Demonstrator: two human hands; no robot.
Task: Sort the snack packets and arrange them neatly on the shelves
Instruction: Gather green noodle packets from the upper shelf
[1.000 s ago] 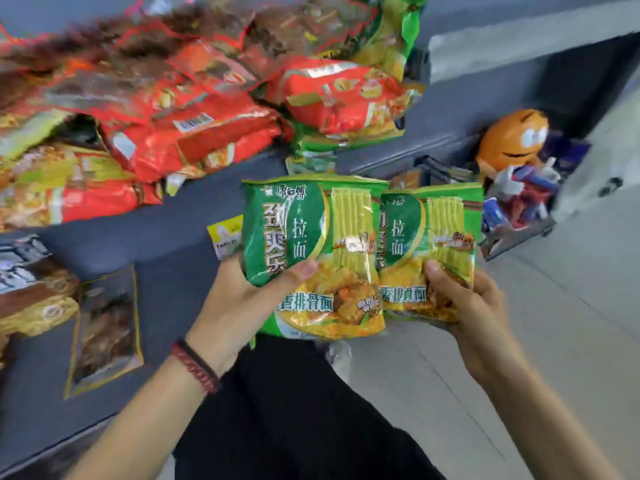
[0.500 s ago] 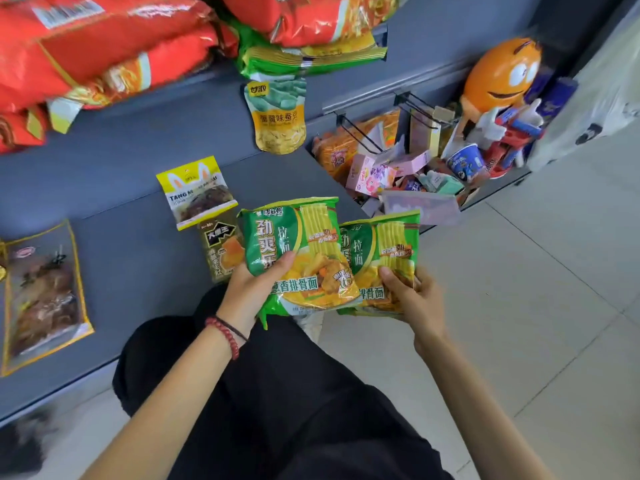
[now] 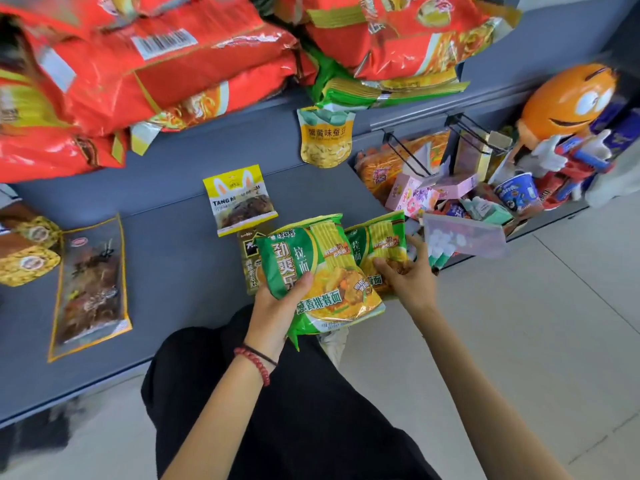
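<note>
Nowhere near done tbh: clutching a green noodle packet [image 3: 320, 271] in the left grip [image 3: 277, 303], a second green packet [image 3: 377, 242] in the right grip [image 3: 408, 278], over the messy lower shelf [image 3: 173, 258] front edge.

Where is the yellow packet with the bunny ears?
In the head view the yellow bunny-ear packet lies on the grey shelf near the middle, just beyond a small dark packet and the green noodle packet held by the left hand.
</note>
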